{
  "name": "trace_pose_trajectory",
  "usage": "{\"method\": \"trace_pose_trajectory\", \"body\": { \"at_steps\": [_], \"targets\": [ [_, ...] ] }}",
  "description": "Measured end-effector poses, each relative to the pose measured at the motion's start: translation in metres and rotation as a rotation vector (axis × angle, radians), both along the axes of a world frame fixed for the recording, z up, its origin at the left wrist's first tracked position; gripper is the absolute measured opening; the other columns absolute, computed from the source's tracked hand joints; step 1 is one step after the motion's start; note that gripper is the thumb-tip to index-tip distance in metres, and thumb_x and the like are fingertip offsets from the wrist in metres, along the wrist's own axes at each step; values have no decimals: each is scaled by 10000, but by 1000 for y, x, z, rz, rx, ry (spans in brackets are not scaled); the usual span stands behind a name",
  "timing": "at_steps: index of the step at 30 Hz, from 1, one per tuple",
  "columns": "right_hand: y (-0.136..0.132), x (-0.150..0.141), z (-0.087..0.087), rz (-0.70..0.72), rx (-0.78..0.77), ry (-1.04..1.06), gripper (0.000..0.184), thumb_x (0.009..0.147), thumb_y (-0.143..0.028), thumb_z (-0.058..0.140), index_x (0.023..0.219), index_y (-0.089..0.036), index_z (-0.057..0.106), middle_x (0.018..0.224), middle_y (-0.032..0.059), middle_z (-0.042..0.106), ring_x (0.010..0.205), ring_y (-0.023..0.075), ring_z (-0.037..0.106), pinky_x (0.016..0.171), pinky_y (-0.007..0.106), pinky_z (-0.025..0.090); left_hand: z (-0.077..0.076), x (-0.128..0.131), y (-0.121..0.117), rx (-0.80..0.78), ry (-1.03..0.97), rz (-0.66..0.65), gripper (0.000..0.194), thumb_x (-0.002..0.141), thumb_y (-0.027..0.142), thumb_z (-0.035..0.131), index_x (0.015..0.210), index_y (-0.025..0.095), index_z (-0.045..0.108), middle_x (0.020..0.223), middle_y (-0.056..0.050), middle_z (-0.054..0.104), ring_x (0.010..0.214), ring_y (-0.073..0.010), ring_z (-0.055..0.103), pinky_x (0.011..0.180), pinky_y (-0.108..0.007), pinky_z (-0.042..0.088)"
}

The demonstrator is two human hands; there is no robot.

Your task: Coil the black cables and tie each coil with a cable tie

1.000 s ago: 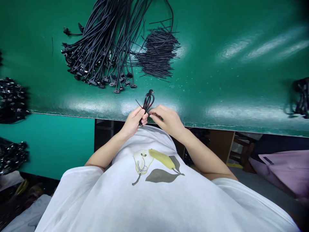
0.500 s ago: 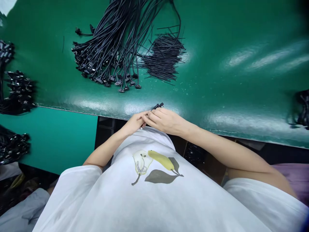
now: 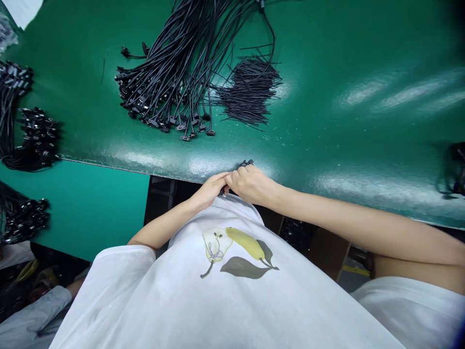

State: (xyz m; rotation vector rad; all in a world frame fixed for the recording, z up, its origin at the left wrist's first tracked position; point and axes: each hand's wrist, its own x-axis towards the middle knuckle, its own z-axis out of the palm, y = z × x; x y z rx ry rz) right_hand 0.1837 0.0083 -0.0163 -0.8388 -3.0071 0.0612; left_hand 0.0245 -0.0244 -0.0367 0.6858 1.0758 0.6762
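My left hand (image 3: 211,190) and my right hand (image 3: 251,184) meet at the front edge of the bench, just above my shirt hem. Both are closed around a small folded black cable (image 3: 247,164), whose end pokes out above my right fingers. Another dark bit of it shows below the fingertips; the rest is hidden inside the hands. Beyond them on the bench lies a large bundle of black cables (image 3: 181,63), its connector ends spread towards me. Beside that bundle is a heap of short, thin black ties (image 3: 250,92).
More black cable bundles (image 3: 39,138) lie at the left end of the green bench (image 3: 345,131). A lower green surface (image 3: 105,208) adjoins it, with another cable bundle (image 3: 23,218). Black cables (image 3: 458,167) also lie at the right edge. A person's sleeve (image 3: 54,305) shows at lower left.
Both hands have shifted slightly right and down, still together on the cable. My right forearm has swung outward, and the right fingers now cover the left fingertips more closely. The view has shifted slightly.
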Motion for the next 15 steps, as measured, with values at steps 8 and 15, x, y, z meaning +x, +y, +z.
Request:
{"method": "trace_pose_trajectory", "body": {
  "at_steps": [8, 15],
  "targets": [
    [0, -12, -10, -647, -591, 753, 298, 960, -351, 441, 768, -182, 594, 683, 28, 594, 646, 156, 521, 642, 281, 350, -4, -4, 13, 332, 108, 249, 309, 863, 491, 628, 977, 208, 676, 1125, -60, 597, 1163, -199, 521, 1035, -327, 386],
    [2, 4, -19, -841, -1131, 983, 400, 864, -573, 546, 713, -203, 527, 543, -51, 364, 481, 100, 307, 498, 247, 249, 6, -28, 12, 684, 387, -298, 305, 932, 250, 506, 761, 217, 757, 927, -55, 563, 958, -183, 531, 970, -348, 405]
  ]
}}
